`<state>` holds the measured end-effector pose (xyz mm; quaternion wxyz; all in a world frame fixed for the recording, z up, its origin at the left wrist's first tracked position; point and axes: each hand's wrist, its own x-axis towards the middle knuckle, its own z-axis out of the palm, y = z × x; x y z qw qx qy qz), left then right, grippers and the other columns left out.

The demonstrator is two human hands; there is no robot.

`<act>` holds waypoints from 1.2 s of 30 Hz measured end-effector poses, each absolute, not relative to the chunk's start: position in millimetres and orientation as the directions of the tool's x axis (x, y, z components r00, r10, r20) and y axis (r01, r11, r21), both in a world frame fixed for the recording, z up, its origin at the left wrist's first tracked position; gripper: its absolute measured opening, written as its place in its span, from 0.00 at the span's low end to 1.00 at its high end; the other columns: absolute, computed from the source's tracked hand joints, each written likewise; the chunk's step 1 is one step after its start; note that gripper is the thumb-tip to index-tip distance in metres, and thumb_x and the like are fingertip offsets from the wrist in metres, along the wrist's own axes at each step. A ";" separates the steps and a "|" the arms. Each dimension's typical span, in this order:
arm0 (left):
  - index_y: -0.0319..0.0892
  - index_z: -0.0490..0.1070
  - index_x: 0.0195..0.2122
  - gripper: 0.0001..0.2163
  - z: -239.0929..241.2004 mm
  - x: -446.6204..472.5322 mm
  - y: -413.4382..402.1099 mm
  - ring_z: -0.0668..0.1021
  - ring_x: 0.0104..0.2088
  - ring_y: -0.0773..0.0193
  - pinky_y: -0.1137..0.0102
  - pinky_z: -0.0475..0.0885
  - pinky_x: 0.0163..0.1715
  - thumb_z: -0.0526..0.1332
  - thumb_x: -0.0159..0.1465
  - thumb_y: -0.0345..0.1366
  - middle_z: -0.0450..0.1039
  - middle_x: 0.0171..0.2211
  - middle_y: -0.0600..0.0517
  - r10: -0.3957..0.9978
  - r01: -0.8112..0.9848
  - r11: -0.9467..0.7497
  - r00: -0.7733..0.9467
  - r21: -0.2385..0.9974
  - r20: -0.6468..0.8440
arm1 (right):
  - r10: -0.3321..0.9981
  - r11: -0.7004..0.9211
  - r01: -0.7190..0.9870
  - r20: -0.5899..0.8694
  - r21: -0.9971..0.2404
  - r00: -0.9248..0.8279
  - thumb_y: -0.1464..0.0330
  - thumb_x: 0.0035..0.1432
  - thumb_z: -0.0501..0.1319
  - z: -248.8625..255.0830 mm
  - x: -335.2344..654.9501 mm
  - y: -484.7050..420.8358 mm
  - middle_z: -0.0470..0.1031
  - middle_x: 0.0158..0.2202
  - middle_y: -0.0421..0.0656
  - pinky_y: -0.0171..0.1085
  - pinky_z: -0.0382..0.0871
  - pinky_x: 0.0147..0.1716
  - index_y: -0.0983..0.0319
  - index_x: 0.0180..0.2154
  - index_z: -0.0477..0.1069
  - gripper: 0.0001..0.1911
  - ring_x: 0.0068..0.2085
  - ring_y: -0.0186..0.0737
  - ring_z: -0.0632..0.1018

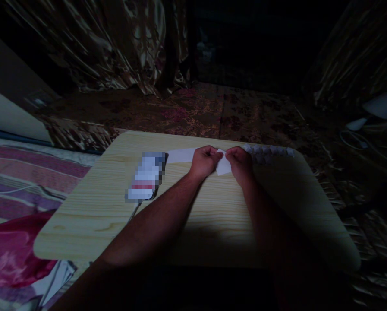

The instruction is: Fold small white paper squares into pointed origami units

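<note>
Between my two hands, a small piece of white paper (pixel 224 166) is held just over the far part of the wooden table. My left hand (pixel 204 163) pinches its left edge, thumb and fingers closed. On the other side my right hand (pixel 241 164) grips the paper's upper right part, its fingers curled. Left of my left hand lies a flat white sheet (pixel 180 155), partly covered by that hand. Several small folded white paper pieces (pixel 272 150) sit in rows beyond and right of my right hand, which hides some of them.
A lit phone (pixel 146 177), its screen blurred out, lies on the light wooden table (pixel 83 211) with a cable attached. Beyond the far table edge is a patterned cloth-covered surface (pixel 193 108) below dark curtains (pixel 131 39). A striped bed cover (pixel 51 172) is at the left.
</note>
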<state>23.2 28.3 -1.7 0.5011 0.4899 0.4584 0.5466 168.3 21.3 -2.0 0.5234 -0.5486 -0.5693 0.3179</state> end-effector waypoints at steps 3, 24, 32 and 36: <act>0.40 0.73 0.23 0.12 -2.8 22.4 29.4 0.66 0.19 0.71 0.73 0.61 0.21 0.71 0.51 0.42 0.69 0.19 0.56 0.996 -0.098 -0.087 -0.008 0.991 0.087 | 0.953 0.217 0.293 0.268 -0.931 0.143 0.59 0.52 0.63 -3.2 168.5 21.8 0.69 0.20 0.35 0.34 0.58 0.23 0.59 0.30 0.72 0.10 0.23 0.35 0.68; 0.41 0.67 0.21 0.13 -3.4 24.1 28.2 0.64 0.19 0.71 0.73 0.58 0.20 0.69 0.52 0.41 0.66 0.18 0.57 0.994 0.013 -0.100 0.033 0.995 0.100 | 0.948 0.210 0.338 0.276 -0.917 0.160 0.60 0.52 0.63 -5.7 167.5 22.0 0.73 0.23 0.37 0.35 0.61 0.25 0.60 0.30 0.73 0.09 0.25 0.36 0.71; 0.40 0.70 0.22 0.11 -8.8 24.7 32.0 0.67 0.20 0.70 0.73 0.60 0.21 0.69 0.51 0.41 0.69 0.20 0.55 0.995 0.017 -0.102 0.004 0.995 0.101 | 0.948 0.209 0.353 0.277 -0.912 0.156 0.60 0.52 0.63 -5.1 167.9 22.1 0.72 0.23 0.37 0.36 0.62 0.26 0.60 0.30 0.73 0.09 0.25 0.37 0.71; 0.41 0.69 0.23 0.11 -8.4 24.4 33.6 0.66 0.19 0.71 0.73 0.59 0.21 0.70 0.49 0.39 0.68 0.20 0.57 0.996 -0.040 -0.090 -0.015 0.995 0.090 | 0.949 0.215 0.374 0.283 -0.902 0.138 0.60 0.52 0.62 -5.7 167.3 22.9 0.72 0.22 0.37 0.36 0.62 0.26 0.60 0.30 0.73 0.09 0.25 0.37 0.71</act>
